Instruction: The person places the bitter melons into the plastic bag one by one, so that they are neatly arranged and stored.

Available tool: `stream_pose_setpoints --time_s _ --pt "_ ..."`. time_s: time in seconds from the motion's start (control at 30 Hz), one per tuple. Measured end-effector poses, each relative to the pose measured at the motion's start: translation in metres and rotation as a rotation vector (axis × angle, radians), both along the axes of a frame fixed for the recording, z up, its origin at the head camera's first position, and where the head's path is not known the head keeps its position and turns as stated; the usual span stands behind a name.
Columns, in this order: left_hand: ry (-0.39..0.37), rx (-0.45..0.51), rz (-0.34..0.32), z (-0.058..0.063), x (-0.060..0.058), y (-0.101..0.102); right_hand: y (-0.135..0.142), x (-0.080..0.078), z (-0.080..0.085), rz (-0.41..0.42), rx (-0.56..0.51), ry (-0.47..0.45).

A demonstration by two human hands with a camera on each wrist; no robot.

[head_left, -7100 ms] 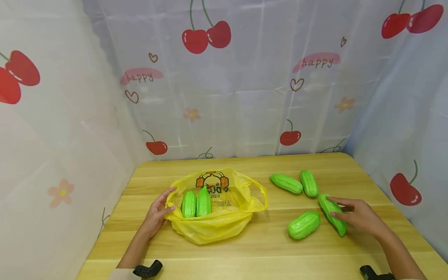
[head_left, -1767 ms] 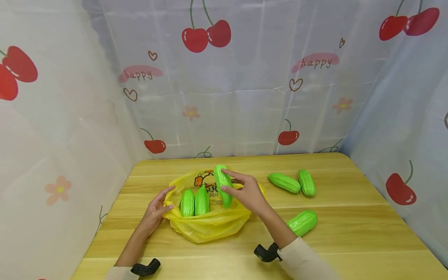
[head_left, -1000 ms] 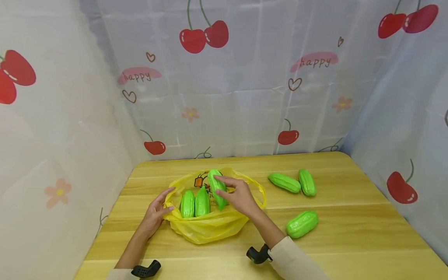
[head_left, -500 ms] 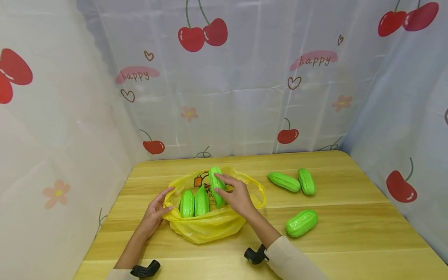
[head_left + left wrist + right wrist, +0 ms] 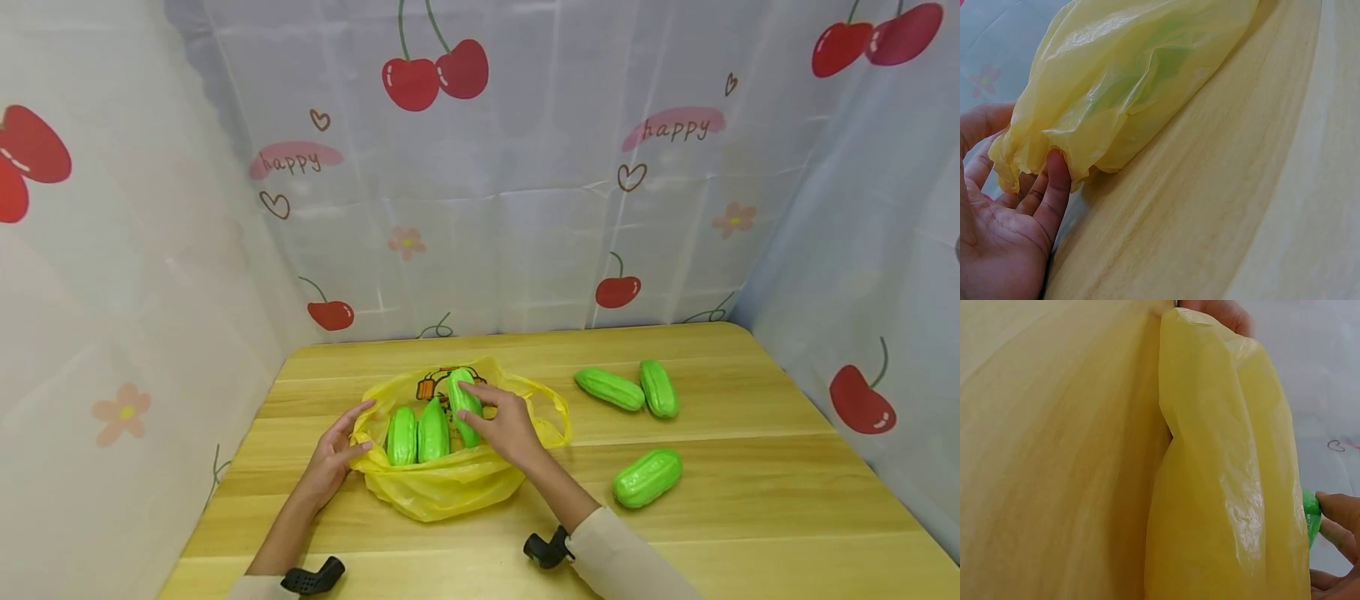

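A yellow plastic bag point(image 5: 442, 487) lies on its side on the table with its mouth spread. At its left edge my left hand point(image 5: 332, 454) holds the gathered plastic between thumb and fingers, plainest in the left wrist view. Two bright green bitter melons point(image 5: 402, 437) rest side by side in the bag. To their right my right hand point(image 5: 508, 423) pinches a third bitter melon point(image 5: 462, 400), which stands tilted in the bag's mouth, its lower end behind the front fold. In the right wrist view the bag point(image 5: 1222, 487) hides most of that held bitter melon point(image 5: 1311, 515).
Two bitter melons point(image 5: 610, 389) point(image 5: 658, 390) lie close together at the back right of the wooden table point(image 5: 750, 517). Another bitter melon point(image 5: 647, 478) lies nearer the front. A cherry-print curtain point(image 5: 517, 242) closes off the back and both sides.
My right hand has picked a bitter melon off the table's right side and carried it left into the bag's mouth, lowering it slightly in the last half second. My left hand stays on the bag.
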State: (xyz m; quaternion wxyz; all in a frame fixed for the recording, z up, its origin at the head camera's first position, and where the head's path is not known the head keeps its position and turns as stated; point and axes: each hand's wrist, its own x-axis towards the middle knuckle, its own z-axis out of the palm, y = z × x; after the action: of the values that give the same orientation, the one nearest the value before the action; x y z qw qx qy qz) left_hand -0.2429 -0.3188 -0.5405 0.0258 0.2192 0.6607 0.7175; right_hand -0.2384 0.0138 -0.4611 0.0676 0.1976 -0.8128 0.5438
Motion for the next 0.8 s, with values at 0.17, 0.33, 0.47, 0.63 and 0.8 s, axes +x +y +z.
stream_pose_setpoints --time_s 0.17,0.33,0.47,0.63,0.8 --pt "0.0 0.0 -0.002 0.0006 0.0007 0.0 -0.0009 0.0018 -0.001 -0.011 0.043 -0.019" --pt "0.007 0.001 -0.011 0.0007 0.0012 -0.0003 -0.0017 0.0013 -0.0028 -0.006 0.074 -0.043" --pt "0.021 -0.001 -0.009 -0.0002 0.0004 -0.0009 -0.0019 0.0006 -0.0047 0.0 0.083 -0.061" --pt "0.015 -0.002 -0.012 -0.0007 -0.0002 -0.0009 -0.0019 0.0011 -0.0077 0.003 0.088 -0.075" --pt "0.005 -0.004 -0.012 0.0005 -0.0003 0.0006 -0.0022 0.0018 -0.0097 0.022 0.092 -0.075"
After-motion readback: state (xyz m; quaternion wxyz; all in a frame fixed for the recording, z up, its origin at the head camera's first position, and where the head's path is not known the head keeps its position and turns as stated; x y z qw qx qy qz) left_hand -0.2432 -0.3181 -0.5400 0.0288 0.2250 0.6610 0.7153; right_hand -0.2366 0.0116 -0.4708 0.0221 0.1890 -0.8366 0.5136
